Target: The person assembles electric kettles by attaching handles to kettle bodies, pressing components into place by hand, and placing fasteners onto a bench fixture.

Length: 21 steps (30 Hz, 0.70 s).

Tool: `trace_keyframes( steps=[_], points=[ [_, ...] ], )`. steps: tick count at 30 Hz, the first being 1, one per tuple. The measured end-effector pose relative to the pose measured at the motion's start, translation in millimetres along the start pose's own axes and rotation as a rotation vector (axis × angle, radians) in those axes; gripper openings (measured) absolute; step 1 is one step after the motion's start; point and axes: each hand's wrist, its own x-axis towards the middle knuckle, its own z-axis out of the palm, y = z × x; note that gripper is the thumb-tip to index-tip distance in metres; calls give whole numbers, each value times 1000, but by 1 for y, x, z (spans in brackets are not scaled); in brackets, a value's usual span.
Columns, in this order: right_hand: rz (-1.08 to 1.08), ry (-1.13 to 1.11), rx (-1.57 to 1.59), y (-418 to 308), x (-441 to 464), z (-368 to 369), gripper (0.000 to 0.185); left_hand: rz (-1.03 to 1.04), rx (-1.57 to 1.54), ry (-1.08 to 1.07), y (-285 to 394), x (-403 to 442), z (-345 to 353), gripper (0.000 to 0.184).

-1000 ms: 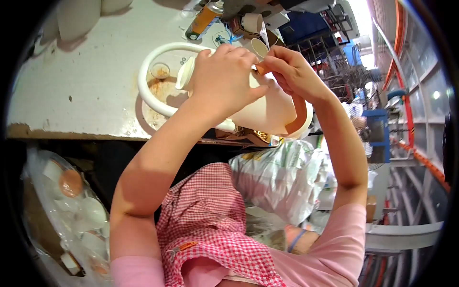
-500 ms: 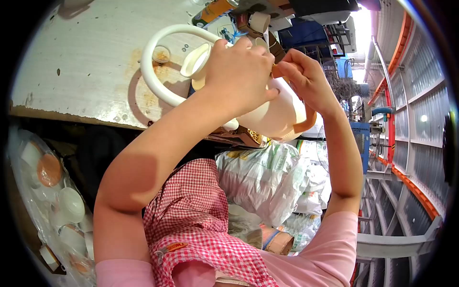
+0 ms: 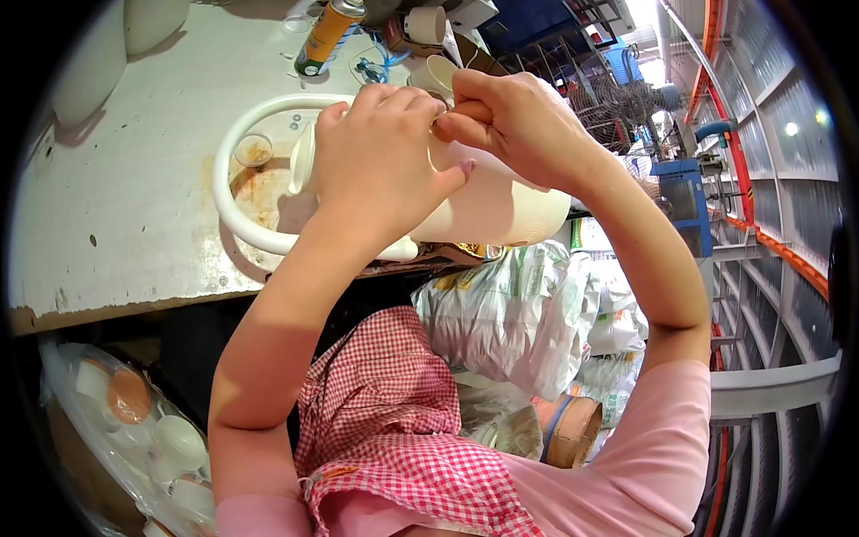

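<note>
A smooth cream vessel (image 3: pixel 506 210) lies on its side at the table's front edge. My left hand (image 3: pixel 376 152) is wrapped over its upper part, thumb toward the wide body. Left of that hand a pale oval rim (image 3: pixel 302 159) shows. A thick white curved tube (image 3: pixel 225 192) loops round on the left, its lower end beneath my left wrist. My right hand (image 3: pixel 510 116) is closed in a pinch against the vessel's far side, close to my left fingertips. Whatever sits between its fingertips is hidden.
An orange spray can (image 3: pixel 329 38), a small clear dish (image 3: pixel 254 150) and cream cups (image 3: pixel 436 73) stand on the worn white table (image 3: pixel 116 215). Large pale pieces are at the upper left. Below are a clear bag of parts (image 3: pixel 134 430) and white sacks (image 3: pixel 514 313).
The view has shifted. The tan strip that hung from my right hand along the vessel no longer shows. My right hand has turned, its back now more toward the camera; my left keeps its hold.
</note>
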Motion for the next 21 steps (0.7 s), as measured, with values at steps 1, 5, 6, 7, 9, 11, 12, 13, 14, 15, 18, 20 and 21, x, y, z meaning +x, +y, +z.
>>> trace_keyframes(
  steps=[1,5,6,7,9,11,12,13,14,15,18,20,21],
  points=[
    [2,-13,-14,0,0,-1,41,10,4,1,-1,0,0,54],
    [16,-31,27,2,2,1,41,30,0,16,-3,1,0,54],
    [25,-40,21,1,2,0,40,28,-1,14,-3,1,0,54],
    [34,-50,17,1,2,0,40,32,2,16,-2,1,-1,54],
    [37,-53,45,3,2,1,40,33,3,14,-3,1,-1,55],
    [40,-54,73,4,3,2,39,50,26,7,-3,2,-1,55],
    [36,-43,80,6,3,3,39,48,26,1,-4,3,0,55],
    [32,-31,88,7,2,5,39,55,45,16,-3,2,1,53],
    [33,-29,94,8,3,5,39,65,65,33,-3,2,1,52],
    [22,-22,90,8,3,6,38,72,71,26,-3,2,2,52],
    [-19,53,75,11,1,10,37,140,25,70,-2,3,2,49],
    [-39,97,54,15,-4,12,33,150,67,72,2,4,1,46],
    [-19,222,288,18,-12,13,33,149,31,5,8,7,-5,45]
  ],
)
